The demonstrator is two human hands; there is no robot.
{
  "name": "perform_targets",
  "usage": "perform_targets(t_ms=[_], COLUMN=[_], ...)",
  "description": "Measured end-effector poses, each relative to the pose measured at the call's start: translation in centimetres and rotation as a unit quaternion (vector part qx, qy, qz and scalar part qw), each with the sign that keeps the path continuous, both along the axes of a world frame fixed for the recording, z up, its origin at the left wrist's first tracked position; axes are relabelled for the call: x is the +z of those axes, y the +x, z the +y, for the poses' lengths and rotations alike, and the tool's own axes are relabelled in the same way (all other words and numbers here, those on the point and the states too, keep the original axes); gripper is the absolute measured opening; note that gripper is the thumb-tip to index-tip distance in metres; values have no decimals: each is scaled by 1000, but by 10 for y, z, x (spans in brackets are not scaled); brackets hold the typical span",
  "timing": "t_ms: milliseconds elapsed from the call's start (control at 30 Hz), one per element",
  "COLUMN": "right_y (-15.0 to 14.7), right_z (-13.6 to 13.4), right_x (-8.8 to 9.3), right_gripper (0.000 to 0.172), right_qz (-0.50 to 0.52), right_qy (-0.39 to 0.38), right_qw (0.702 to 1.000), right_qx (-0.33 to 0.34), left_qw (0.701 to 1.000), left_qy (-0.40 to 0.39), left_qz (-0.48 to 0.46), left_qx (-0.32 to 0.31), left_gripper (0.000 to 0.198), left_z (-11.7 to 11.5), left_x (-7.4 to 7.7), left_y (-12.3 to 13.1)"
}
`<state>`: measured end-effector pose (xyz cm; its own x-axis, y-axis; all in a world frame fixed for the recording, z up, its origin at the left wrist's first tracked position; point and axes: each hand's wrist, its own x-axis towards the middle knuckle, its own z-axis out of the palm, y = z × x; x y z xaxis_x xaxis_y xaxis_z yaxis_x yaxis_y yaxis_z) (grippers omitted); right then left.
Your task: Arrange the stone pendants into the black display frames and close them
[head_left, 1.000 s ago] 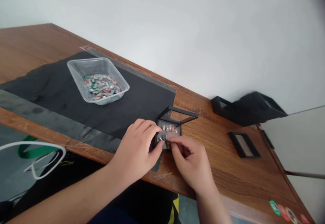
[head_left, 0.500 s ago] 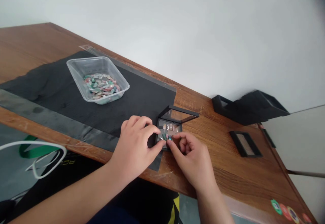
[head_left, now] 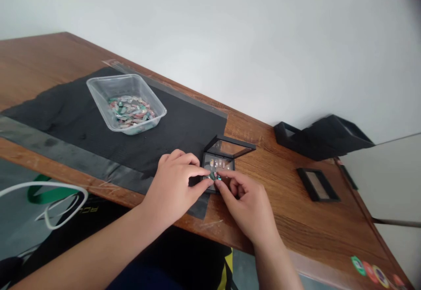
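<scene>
Inside an open, shallow black box with a clear hinged lid point(head_left: 206, 159), a small glossy teal piece point(head_left: 219, 178) sits by the left hand point(head_left: 177, 189) and right hand point(head_left: 251, 204), fingertips slightly parted, grip unclear; light pressure should spare neighbouring pieces point(head_left: 216, 163).

Just below and right of the frame's centre, the left hand point(head_left: 179, 187) and right hand point(head_left: 251, 204) are meeting over a small case point(head_left: 234, 165), fingertips close together at its small pieces point(head_left: 220, 164); whether they are gripping one is hard to tell. The case's lid point(head_left: 246, 143) is standing open. At upper left, a clear tub point(head_left: 157, 122) of colourful bits point(head_left: 131, 111) is sitting on a black mat point(head_left: 187, 128), which is covering part of the table point(head_left: 259, 167). Toward the right edge, black boxes point(head_left: 324, 136) are standing above a black frame point(head_left: 306, 185). Stickers point(head_left: 358, 265) are showing at lower right, and a white cable point(head_left: 67, 185) is looping at lower left.
</scene>
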<state>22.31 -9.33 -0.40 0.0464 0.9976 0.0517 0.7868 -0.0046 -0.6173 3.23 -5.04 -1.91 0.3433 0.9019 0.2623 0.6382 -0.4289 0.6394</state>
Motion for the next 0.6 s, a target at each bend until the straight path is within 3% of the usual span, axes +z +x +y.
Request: perform_targets(t_ms=[600], right_y=[3], right_z=[0], right_x=[1], right_gripper=[21], right_qz=[-7], right_qy=[-7], right_qw=[1000], right_qx=[22], left_qw=[1000], left_qy=[20], left_qz=[8], left_qx=[-19], left_gripper=[20], left_z=[-3], left_x=[0], left_y=[2])
